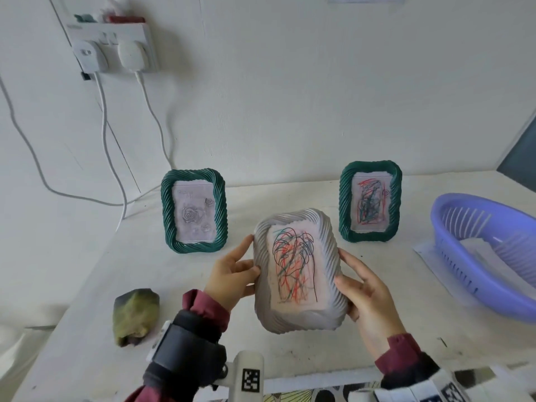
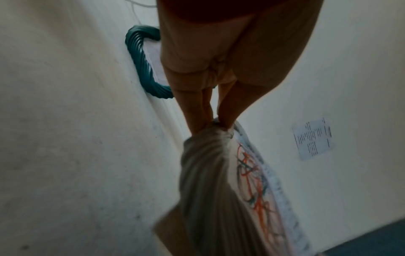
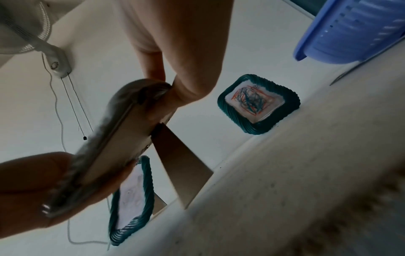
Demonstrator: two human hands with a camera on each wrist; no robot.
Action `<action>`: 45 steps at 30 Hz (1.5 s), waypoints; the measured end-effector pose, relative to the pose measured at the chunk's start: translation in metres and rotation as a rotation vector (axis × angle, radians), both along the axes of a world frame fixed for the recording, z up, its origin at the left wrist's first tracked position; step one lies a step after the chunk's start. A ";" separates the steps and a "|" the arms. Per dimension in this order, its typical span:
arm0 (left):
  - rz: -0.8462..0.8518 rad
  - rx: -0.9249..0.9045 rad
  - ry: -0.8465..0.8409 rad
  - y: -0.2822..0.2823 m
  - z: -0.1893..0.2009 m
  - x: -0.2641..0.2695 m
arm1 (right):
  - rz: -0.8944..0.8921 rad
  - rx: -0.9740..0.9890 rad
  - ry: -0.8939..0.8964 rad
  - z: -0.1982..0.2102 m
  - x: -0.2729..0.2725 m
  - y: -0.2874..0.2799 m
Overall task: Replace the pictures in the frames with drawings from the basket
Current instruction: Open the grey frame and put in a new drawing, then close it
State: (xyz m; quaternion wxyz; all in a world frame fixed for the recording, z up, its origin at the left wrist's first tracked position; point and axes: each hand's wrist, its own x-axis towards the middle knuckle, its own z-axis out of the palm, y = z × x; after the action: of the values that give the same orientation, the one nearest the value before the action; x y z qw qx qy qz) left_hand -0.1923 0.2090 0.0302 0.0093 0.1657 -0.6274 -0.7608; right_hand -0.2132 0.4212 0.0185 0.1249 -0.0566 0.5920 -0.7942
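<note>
The grey ribbed picture frame (image 1: 298, 271) is held up above the white table (image 1: 377, 329), in front of and between the two green frames. The left hand (image 1: 232, 274) grips its left edge, thumb on the front rim and fingers curled behind; the right hand (image 1: 368, 297) clasps the right edge the same way. A red, green and black scribble drawing (image 1: 293, 268) already sits in its window.

The frame looks rigid and light, probably moulded plastic or resin, and its twisted ridges give the fingers something to bite on, so it should not slip. The side rims are the safe places to hold; the thin clear front and the paper would smudge or flex. In the right wrist view a brown easel stand (image 3: 181, 166) hangs open from the back, likely hinged and weak, so it is no handle.

Left of the grey frame stands the green frame with a pencil rose sketch (image 1: 193, 211); right of it the green frame with a scribble (image 1: 370, 202), and farther right the lilac basket (image 1: 490, 250).
</note>
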 end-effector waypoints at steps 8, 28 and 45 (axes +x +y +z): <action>0.103 -0.414 0.124 0.035 0.021 0.010 | -0.114 0.293 0.457 0.011 0.028 0.003; 0.109 -0.641 0.012 0.016 -0.009 0.013 | -0.223 0.629 0.540 -0.014 0.037 0.008; 0.000 -0.964 -0.043 0.015 -0.054 0.038 | 0.076 0.867 0.350 -0.066 0.041 0.004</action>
State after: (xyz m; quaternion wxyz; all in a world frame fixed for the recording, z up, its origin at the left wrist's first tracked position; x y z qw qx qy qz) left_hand -0.1541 0.2239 -0.0238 0.0718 0.1582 -0.9087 -0.3796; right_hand -0.1725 0.4254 -0.0475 0.0642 -0.1539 0.8788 -0.4471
